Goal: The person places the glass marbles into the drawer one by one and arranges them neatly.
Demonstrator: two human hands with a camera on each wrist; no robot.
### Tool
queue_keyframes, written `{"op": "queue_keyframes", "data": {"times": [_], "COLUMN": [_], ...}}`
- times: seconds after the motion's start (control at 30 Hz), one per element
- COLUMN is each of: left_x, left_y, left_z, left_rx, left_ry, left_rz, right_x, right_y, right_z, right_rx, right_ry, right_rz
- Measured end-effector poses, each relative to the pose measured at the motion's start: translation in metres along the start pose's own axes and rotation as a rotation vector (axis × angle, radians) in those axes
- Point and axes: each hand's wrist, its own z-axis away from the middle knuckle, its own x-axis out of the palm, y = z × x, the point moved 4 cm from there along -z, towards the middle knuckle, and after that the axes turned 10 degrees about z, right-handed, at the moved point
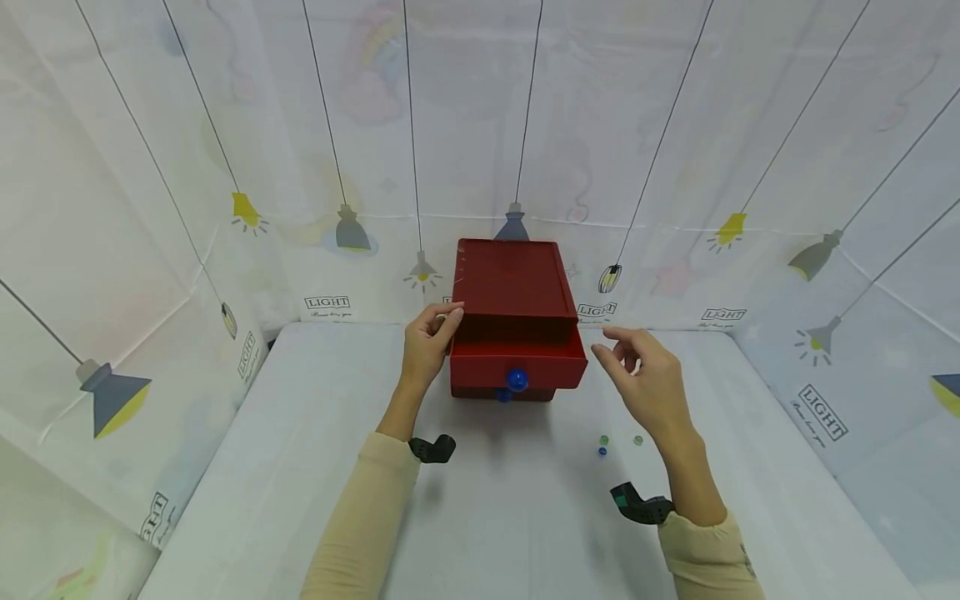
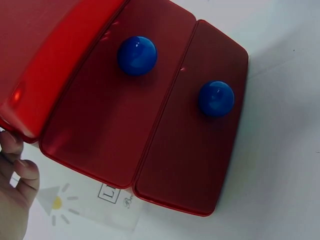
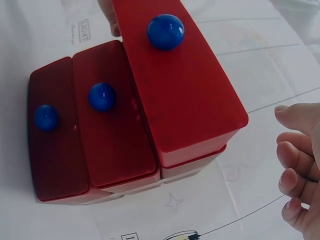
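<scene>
A small red drawer cabinet [image 1: 513, 279] stands toward the back of the white table. Its top drawer [image 1: 487, 372] is pulled out, with a round blue knob [image 1: 517, 380] on the front. The two lower drawers, their blue knobs [image 3: 102, 97] showing in the right wrist view, are closed. My left hand [image 1: 427, 342] is at the cabinet's upper left side, fingertips against the edge and thumb apart from it. To the right of the drawer my right hand [image 1: 645, 375] hovers with fingers loosely bent, a gap between thumb and fingertips, holding nothing.
On the white table [image 1: 315, 467], right of the cabinet, lie a green marble [image 1: 604, 439], a pale green marble [image 1: 638, 440] and a blue marble [image 1: 602, 452]. Behind the cabinet hangs a sheet [image 1: 465, 125] printed with lamps.
</scene>
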Motion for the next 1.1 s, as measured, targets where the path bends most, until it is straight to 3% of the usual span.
{"op": "queue_keyframes", "data": {"times": [1.1], "left_x": [-0.001], "left_y": [0.001], "left_z": [-0.001], "left_rx": [0.055], "left_ry": [0.0], "left_rz": [-0.008], "right_x": [0.002], "right_y": [0.034], "right_z": [0.041], "right_rx": [0.112], "right_ry": [-0.024], "right_rz": [0.045]}}
